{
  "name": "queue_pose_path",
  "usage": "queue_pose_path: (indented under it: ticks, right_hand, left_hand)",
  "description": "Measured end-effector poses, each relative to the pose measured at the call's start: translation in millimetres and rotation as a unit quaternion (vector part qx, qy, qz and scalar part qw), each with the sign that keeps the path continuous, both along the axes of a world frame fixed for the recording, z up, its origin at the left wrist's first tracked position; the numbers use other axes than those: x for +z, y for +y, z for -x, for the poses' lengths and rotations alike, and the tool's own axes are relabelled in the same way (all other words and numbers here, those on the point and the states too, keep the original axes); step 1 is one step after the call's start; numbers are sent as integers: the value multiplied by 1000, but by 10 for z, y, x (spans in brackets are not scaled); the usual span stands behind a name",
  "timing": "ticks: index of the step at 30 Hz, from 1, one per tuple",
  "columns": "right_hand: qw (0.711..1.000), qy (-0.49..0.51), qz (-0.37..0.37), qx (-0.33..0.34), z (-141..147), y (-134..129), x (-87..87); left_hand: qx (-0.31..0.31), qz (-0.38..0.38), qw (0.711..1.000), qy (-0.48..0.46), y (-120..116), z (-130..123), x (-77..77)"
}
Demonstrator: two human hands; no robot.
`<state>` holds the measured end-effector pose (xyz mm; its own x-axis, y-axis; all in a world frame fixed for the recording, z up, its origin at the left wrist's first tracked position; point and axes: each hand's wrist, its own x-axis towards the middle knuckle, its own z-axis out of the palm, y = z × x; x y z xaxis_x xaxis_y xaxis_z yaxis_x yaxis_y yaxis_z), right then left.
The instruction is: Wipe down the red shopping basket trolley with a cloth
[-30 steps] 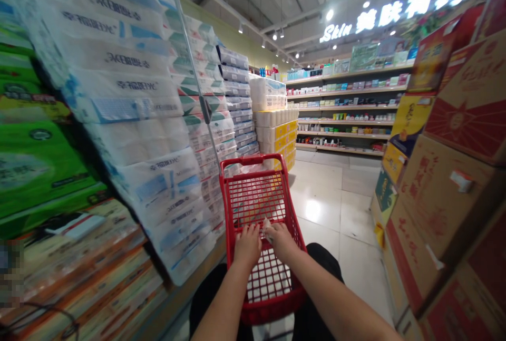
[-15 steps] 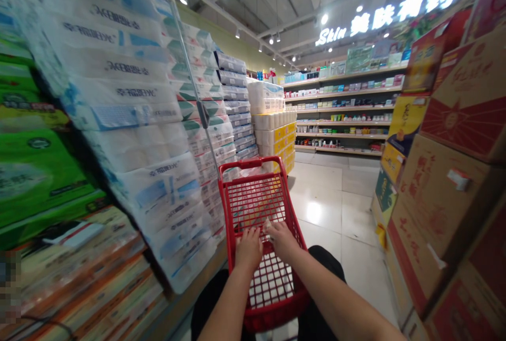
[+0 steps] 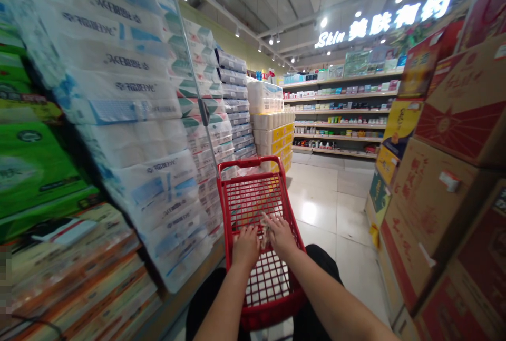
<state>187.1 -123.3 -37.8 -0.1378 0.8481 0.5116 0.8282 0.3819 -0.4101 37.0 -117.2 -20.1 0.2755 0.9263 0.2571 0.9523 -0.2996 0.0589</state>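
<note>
The partly open left grip [image 3: 245, 249] is rested on the red cart [image 3: 272, 319]. The pale item [image 3: 264, 224], held loosely by the half-closed right grip [image 3: 280, 234], could be dropped through slack finger pressure.

Left hand [image 3: 245, 246] and right hand [image 3: 280, 234] bare, forearms bare down to frame edge at 6 and 5 o'clock. Legwear [image 3: 322, 267]: black, plain where visible, rounded at the knees, showing at 7 and 5 o'clock. Finer fabric detail unreadable.
</note>
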Motion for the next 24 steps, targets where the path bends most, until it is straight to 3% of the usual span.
queue_pose_path:
  ticks: [5, 10, 14, 18, 24]
  right_hand:
    - [995, -27, -23, 95, -26, 48, -67]
    - [997, 35, -18, -74, -33, 118, -99]
    - [999, -17, -28, -29, -22, 133, -92]
    - [990, 38, -8, -138, -53, 160, -103]
    - [1000, 13, -12, -8, -78, 225, -176]
  left_hand:
    - [0, -3, 1000, -7, 19, 2, -31]
    - [0, -17, 1000, -12, 29, 9, -38]
    - [-3, -22, 1000, -10, 26, 3, -31]
    - [7, -21, 1000, -10, 27, -9, -27]
    - [0, -22, 1000, -13, 35, -3, -30]
